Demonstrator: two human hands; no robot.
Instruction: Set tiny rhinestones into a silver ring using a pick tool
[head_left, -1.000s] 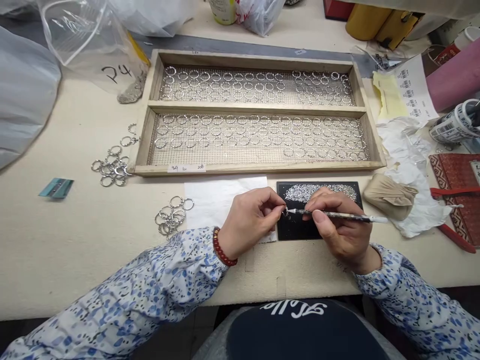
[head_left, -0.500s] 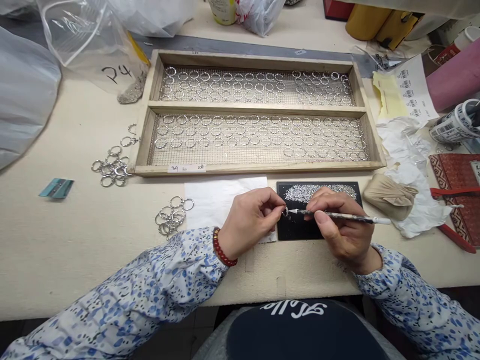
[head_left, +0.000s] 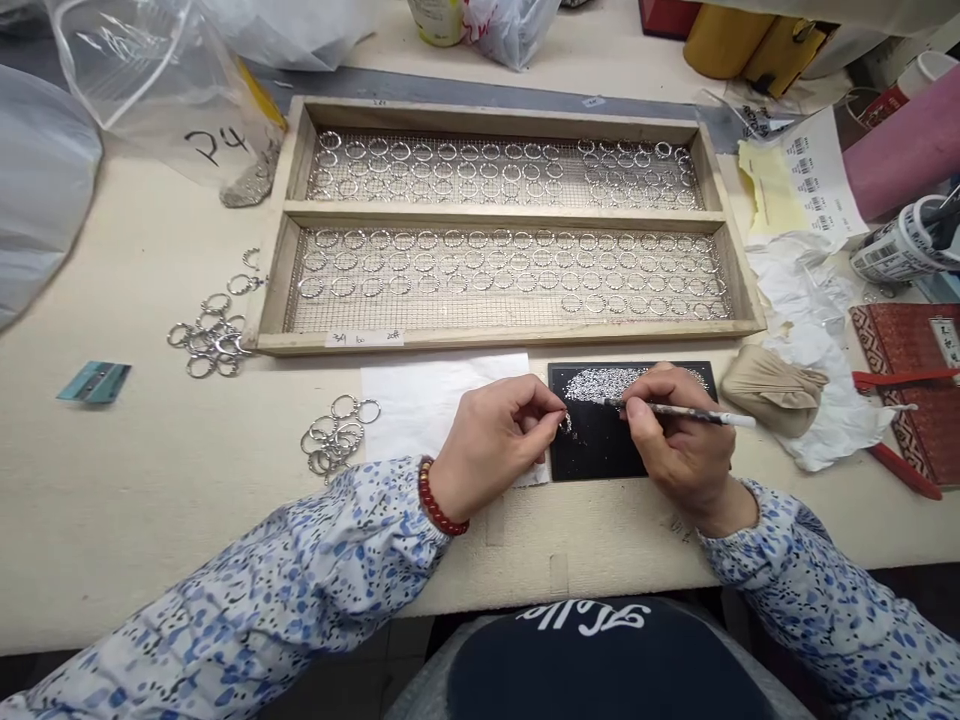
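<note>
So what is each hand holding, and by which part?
The left hand pinches what looks like a silvery ring by one side, partly hidden. The right hand holds a pen-like stick by its shaft, toward the pointed end.

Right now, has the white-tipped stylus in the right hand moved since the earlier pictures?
Yes. Against the black tray, the tip of the stylus has shifted away from the ring in the left hand, toward the tiny silvery stones.

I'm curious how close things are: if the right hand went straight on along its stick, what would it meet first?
Likely the left hand, just past the tip of the stick; depth is unclear, so the tip may touch the black board first.
</note>
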